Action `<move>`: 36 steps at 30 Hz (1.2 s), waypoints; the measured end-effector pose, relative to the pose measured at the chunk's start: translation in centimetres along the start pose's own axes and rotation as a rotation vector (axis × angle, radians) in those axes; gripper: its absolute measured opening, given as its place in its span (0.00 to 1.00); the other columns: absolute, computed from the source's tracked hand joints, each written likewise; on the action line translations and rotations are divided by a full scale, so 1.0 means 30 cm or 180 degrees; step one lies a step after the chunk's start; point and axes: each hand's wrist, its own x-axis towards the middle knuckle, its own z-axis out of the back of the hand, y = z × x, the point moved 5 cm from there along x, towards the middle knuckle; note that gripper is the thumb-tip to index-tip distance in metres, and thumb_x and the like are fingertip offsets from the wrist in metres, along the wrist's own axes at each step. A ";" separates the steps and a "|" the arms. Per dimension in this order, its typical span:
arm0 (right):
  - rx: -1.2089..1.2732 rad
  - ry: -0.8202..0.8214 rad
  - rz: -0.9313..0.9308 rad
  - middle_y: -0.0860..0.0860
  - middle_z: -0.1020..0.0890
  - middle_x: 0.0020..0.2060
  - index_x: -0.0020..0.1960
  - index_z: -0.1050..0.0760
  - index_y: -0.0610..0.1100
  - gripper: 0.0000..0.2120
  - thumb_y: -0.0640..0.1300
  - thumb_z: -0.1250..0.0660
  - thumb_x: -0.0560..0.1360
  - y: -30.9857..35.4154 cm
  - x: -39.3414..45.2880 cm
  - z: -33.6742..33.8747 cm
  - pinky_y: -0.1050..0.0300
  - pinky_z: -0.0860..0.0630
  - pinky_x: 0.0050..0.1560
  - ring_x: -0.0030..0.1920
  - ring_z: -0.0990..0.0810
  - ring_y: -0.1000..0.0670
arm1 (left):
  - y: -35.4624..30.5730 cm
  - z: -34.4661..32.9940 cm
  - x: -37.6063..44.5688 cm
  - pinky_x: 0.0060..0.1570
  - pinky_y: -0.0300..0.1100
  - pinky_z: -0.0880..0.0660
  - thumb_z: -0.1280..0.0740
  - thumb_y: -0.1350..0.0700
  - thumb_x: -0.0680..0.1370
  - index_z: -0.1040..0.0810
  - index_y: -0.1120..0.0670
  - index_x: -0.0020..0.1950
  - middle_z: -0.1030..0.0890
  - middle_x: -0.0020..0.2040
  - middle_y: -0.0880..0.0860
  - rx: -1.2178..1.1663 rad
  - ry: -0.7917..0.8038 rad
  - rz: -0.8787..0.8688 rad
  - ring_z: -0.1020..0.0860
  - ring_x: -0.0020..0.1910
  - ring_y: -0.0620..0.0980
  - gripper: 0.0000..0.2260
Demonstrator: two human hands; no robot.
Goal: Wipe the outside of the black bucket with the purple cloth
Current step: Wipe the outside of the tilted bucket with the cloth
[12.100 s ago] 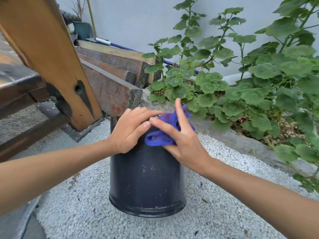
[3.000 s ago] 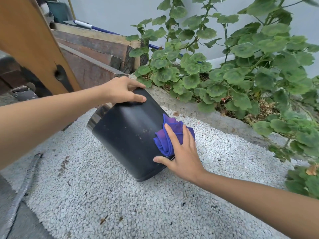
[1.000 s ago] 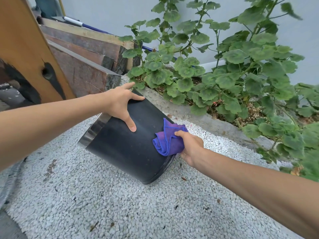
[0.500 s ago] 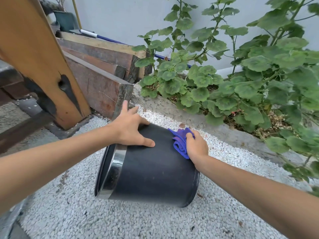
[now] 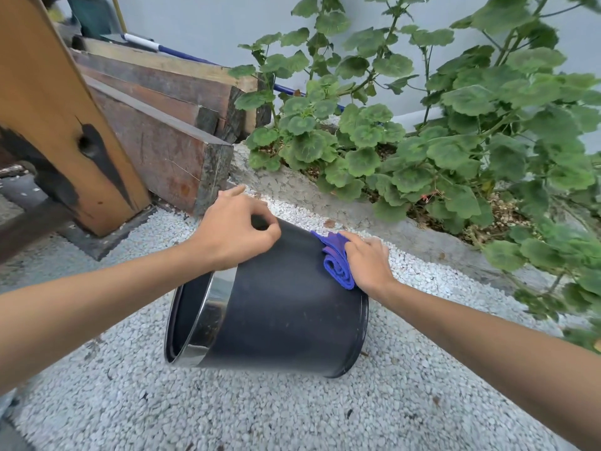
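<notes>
On the far upper side of the bucket wall, the right hand presses the folded purple cloth flat, fingers together over it. The left hand rests curled on the wall near the rim, gripping nothing. Outward, the black bucket lies on its side on white gravel, long axis left-right, mouth pointing left. Wiping looks midway; the underside likely remains.

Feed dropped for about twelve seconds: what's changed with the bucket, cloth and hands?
The black bucket went from standing upside down to lying on its side, mouth leftward. The left hand moved near the rim. The right hand still presses the purple cloth, now near the base end.
</notes>
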 end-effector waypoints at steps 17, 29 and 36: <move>-0.0475 0.0300 0.1381 0.58 0.52 0.84 0.84 0.53 0.55 0.50 0.82 0.55 0.70 0.016 -0.203 -0.035 0.51 0.53 0.82 0.83 0.57 0.56 | 0.118 -0.027 -0.029 0.76 0.64 0.62 0.40 0.34 0.70 0.22 0.34 0.65 0.27 0.72 0.39 0.0995 0.0544 -0.0377 0.36 0.77 0.45 0.24; -0.0695 0.0456 0.1310 0.58 0.68 0.81 0.83 0.68 0.52 0.63 0.86 0.49 0.63 -0.077 -0.336 -0.037 0.49 0.59 0.82 0.81 0.71 0.54 | 0.036 -0.042 0.017 0.77 0.60 0.61 0.40 0.38 0.69 0.18 0.37 0.61 0.23 0.69 0.41 0.0976 0.0523 -0.0363 0.28 0.71 0.47 0.23; -0.0920 0.0406 0.1273 0.55 0.75 0.79 0.81 0.73 0.49 0.64 0.80 0.39 0.67 -0.102 -0.405 -0.056 0.52 0.65 0.80 0.78 0.76 0.52 | 0.017 -0.057 0.039 0.77 0.59 0.59 0.42 0.38 0.69 0.17 0.37 0.59 0.16 0.60 0.47 0.1102 0.0512 -0.0377 0.23 0.67 0.50 0.23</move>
